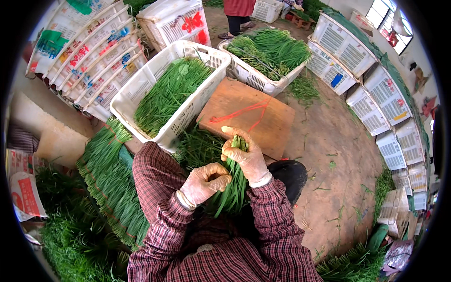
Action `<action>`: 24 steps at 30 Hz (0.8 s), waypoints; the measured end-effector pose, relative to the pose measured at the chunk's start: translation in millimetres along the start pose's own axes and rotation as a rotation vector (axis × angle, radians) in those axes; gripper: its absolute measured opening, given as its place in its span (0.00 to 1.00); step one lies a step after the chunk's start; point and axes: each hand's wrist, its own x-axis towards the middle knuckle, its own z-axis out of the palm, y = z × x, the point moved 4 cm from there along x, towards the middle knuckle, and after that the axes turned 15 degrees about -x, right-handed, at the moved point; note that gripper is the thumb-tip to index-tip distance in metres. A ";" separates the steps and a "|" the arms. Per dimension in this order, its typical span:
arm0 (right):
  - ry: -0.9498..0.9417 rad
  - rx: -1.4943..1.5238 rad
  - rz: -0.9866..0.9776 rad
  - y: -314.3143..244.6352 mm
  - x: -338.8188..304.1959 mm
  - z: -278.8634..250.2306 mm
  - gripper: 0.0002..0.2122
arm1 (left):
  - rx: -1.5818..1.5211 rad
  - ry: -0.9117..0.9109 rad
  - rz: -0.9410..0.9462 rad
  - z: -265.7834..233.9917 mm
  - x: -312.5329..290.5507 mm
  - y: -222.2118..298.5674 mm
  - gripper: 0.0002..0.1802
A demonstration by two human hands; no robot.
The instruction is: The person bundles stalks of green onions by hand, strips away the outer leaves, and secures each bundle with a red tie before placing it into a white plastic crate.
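My right hand (250,160), in a pale translucent glove, is wrapped round a bunch of green chives (236,185). The cut ends poke up between thumb and fingers, and the leaves hang down over my lap. Close by on the left, my gloved left hand (205,183) has its fingers curled in against the side of the bunch; what they pinch, if anything, is hidden. In front of the hands lies a wooden board or box top (249,117) with loose red ties (244,112) across it. More loose chives (199,148) lie beside my knee.
Two white crates, one front left (176,120) and one farther back (282,84), hold chives. Tied bundles (110,183) line my left side. Stacked crates stand at left (89,61) and right (345,44). Leaf scraps (332,164) litter the floor. Another person (238,14) stands at the back.
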 end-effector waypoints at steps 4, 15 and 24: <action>0.013 -0.029 0.019 2.1 -0.3 -2.1 0.27 | -0.152 0.024 -0.049 -0.8 -2.3 7.9 0.04; -0.198 -0.082 0.081 -1.9 -3.5 5.0 0.28 | -0.515 -0.009 0.008 -15.8 -0.3 2.4 0.05; -0.181 -0.052 0.047 -6.6 -4.6 3.1 0.25 | -0.412 0.043 -0.077 -19.5 -4.6 -2.0 0.04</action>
